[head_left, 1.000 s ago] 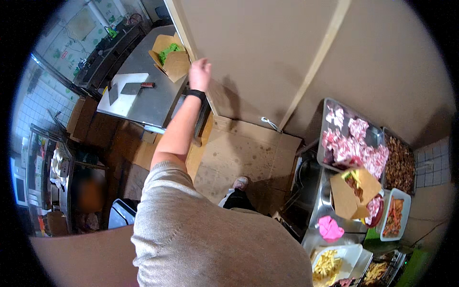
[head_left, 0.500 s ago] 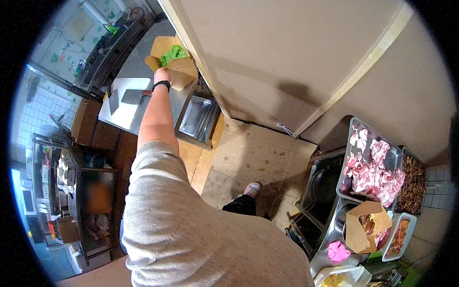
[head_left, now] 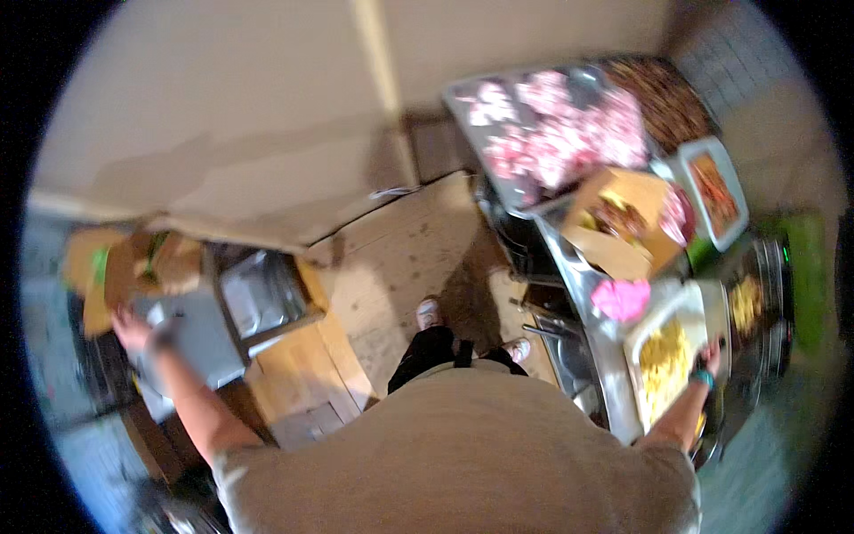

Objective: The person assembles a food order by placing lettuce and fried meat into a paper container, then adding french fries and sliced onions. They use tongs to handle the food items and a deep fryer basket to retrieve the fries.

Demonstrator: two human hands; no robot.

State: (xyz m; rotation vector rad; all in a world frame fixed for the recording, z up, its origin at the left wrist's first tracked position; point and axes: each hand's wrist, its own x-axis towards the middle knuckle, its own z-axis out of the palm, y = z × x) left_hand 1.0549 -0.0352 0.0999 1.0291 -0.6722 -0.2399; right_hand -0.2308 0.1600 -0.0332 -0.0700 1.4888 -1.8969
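My left hand (head_left: 132, 329), blurred by motion, reaches to the near edge of an open brown cardboard food box (head_left: 96, 278) with a bit of green leaf in it. Whether the fingers grip the box cannot be told. On the other side, my right hand (head_left: 709, 358), with a teal band at the wrist, is closed at the right edge of a white tub (head_left: 633, 343) of yellow strips (head_left: 664, 367). What its fingers hold is too small to make out. Beyond the tub stands another open brown cardboard food box (head_left: 614, 258) with browned food inside.
A metal tray (head_left: 487, 133) of pink-and-white meat slices stands at the far right, beside dark brown shredded food (head_left: 663, 98). A white container (head_left: 716, 191) holds reddish-brown pieces. Something pink and crumpled (head_left: 621, 300) lies near the tub. A clear-topped bin (head_left: 260, 292) sits left.
My view has swung to the right, putting the left counter at the left edge. My right hand has come into view at the tub. My left hand is still by the leafy box.
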